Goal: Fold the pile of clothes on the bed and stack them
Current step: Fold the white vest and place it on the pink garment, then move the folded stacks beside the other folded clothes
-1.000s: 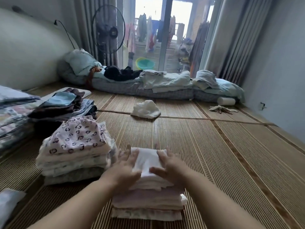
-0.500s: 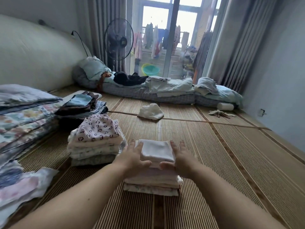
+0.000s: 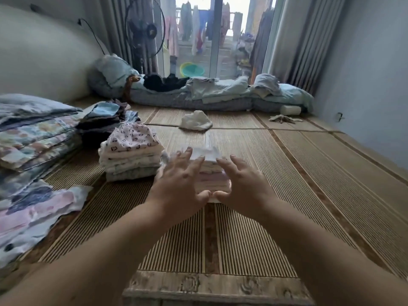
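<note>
A small stack of folded white and pale pink clothes (image 3: pixel 210 171) sits on the woven mat in front of me. My left hand (image 3: pixel 180 186) lies against its left side with fingers spread, and my right hand (image 3: pixel 241 187) lies against its right side the same way. Neither hand curls round the cloth. To the left stands a taller folded stack topped by a heart-print piece (image 3: pixel 130 155). One unfolded white garment (image 3: pixel 195 120) lies farther off on the mat.
A dark folded pile (image 3: pixel 103 120) and stacked floral bedding (image 3: pixel 33 138) lie at the left. A loose floral cloth (image 3: pixel 33 217) lies near left. A rolled quilt with clothes (image 3: pixel 198 96) runs along the window side, with a small rag (image 3: pixel 282 118) at right.
The stack has slid away from me, close beside the heart-print stack. My fingers went from lying on the top piece to spreading along the stack's sides. The camera pulled back.
</note>
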A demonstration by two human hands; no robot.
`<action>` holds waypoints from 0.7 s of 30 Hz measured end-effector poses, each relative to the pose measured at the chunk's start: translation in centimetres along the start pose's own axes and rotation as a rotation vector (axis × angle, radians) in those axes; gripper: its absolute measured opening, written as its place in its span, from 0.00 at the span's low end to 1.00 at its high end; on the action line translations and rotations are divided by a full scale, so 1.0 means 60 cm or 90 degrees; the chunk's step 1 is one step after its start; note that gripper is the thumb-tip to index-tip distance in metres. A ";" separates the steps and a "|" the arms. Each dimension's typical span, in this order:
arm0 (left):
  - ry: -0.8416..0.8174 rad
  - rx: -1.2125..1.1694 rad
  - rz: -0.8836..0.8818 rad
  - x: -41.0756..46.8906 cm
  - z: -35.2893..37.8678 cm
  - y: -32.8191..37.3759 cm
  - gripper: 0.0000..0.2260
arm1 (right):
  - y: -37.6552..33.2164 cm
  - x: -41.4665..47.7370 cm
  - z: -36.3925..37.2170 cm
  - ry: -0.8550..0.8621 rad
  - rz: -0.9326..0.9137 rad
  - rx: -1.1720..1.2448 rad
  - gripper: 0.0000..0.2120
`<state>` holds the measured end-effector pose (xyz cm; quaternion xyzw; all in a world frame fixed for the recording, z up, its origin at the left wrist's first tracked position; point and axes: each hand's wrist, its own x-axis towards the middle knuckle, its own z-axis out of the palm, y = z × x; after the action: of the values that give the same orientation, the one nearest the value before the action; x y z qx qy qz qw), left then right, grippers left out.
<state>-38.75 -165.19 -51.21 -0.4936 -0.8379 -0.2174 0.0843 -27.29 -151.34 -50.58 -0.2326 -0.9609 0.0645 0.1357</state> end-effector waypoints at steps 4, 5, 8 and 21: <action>-0.020 0.029 -0.010 0.042 0.038 -0.058 0.37 | 0.038 0.069 0.039 0.008 -0.034 -0.019 0.41; -0.023 0.030 -0.014 0.067 0.051 -0.071 0.37 | 0.047 0.100 0.053 0.010 -0.050 -0.023 0.41; -0.056 0.028 -0.026 0.154 0.088 -0.096 0.36 | 0.073 0.187 0.090 0.005 -0.075 0.001 0.40; -0.327 -0.046 -0.198 0.281 0.044 -0.126 0.33 | 0.082 0.310 0.044 -0.291 -0.012 0.106 0.40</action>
<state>-53.50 -153.87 -49.69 -0.4009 -0.8891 -0.1252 -0.1819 -41.84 -138.50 -49.71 -0.1908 -0.9602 0.1930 -0.0660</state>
